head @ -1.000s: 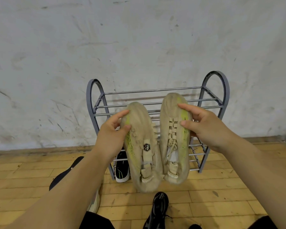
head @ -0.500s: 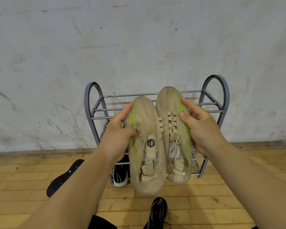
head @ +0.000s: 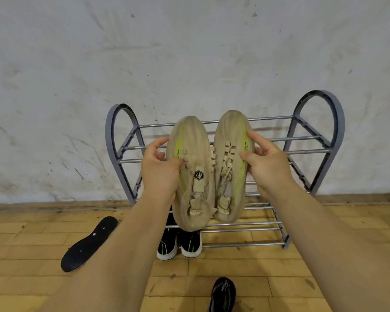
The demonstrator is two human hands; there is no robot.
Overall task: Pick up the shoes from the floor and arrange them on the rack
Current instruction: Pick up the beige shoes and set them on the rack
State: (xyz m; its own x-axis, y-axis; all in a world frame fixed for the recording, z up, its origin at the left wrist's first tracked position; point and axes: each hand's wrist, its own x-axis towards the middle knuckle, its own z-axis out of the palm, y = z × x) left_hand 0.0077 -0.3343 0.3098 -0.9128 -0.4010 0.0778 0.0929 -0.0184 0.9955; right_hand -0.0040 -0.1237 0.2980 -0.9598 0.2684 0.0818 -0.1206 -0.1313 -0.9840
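Presently our left hand [head: 160, 176] and right hand [head: 267, 168] are each gripping one of the beige shoes [head: 193, 140]. We are probably risking them slipping through the rack [head: 319, 94] bars.

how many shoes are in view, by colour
beige sneakers: 2
black sneakers with white soles: 2
black shoe on the near floor: 1
total: 5 shoes, plus 1 black insole

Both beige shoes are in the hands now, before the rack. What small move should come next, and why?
Probably ease both forward and down onto the rack's top bars. The left hand grips the left beige shoe, the right hand the right beige shoe, side by side with toes toward the wall, in front of that tier; the black pair stands at the bottom.
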